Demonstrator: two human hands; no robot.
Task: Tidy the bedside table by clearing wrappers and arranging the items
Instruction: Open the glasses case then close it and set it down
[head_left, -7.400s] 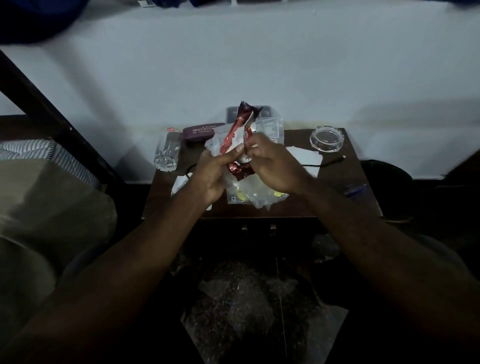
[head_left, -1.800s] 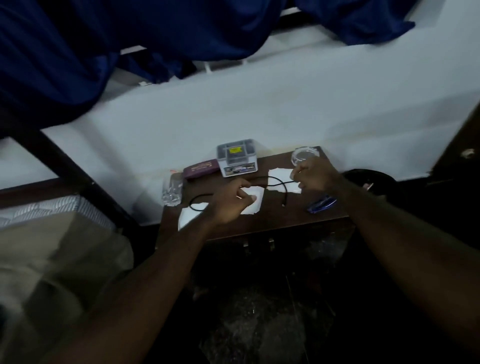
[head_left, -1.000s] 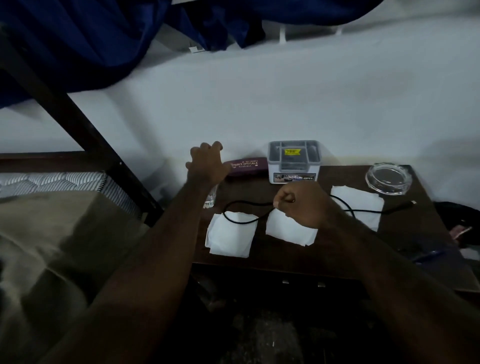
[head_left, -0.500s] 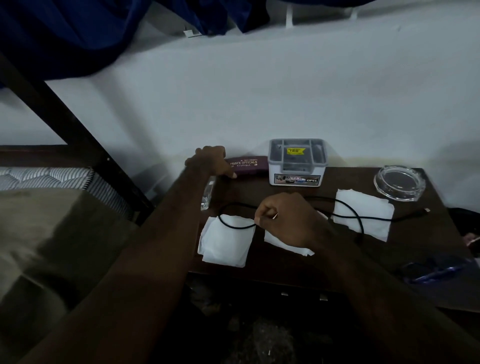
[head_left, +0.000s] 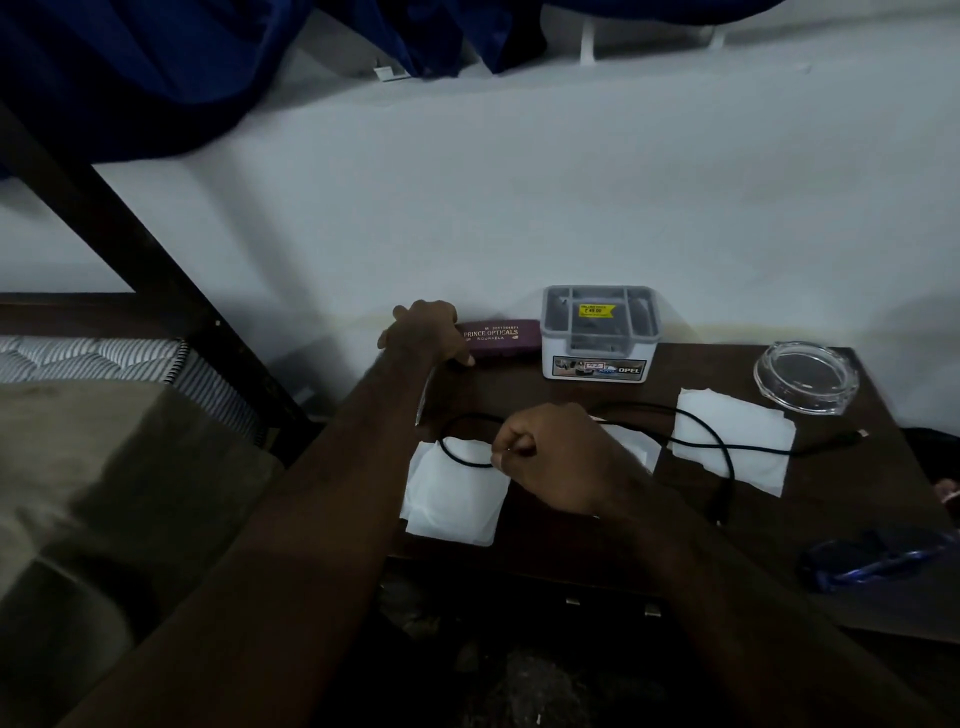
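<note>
Your right hand (head_left: 550, 457) pinched the thin black cable (head_left: 470, 462); slow coiling was best. Your left hand (head_left: 423, 332) sat by the purple glasses case (head_left: 501, 338), grip unclear.

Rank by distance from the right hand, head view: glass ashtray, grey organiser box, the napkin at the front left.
From the right hand, which pinches the black cable:
1. left napkin, just beside the knuckles, on their left.
2. grey organiser box, behind the hand, at the back.
3. glass ashtray, far back right corner.
</note>
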